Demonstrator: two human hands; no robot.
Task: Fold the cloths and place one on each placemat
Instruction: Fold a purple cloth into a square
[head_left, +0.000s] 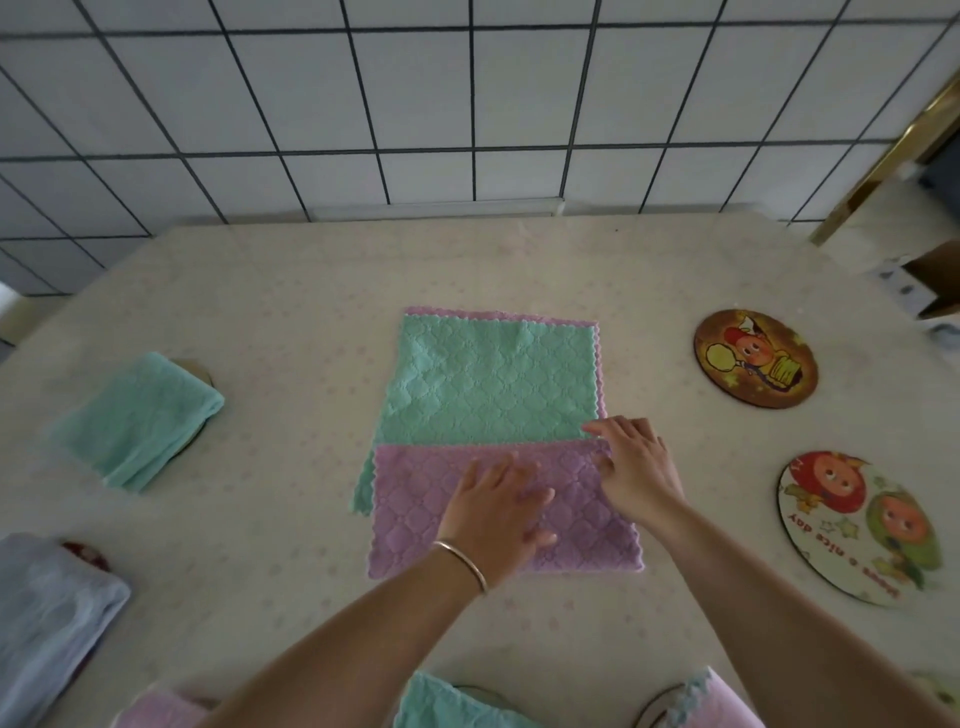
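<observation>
A half-folded cloth (488, 431) lies mid-desk (291, 291) under both hands. Left of it, two folded cloths (137, 421) sit on placemats — right of it, two bare placemats (756, 358).

Bare tabletop (291, 322) btwn centre cloth (488, 384) & two uncovered placemats (756, 358) right

White tiled wall (467, 104), pale dotted tablecloth (291, 291)
</observation>
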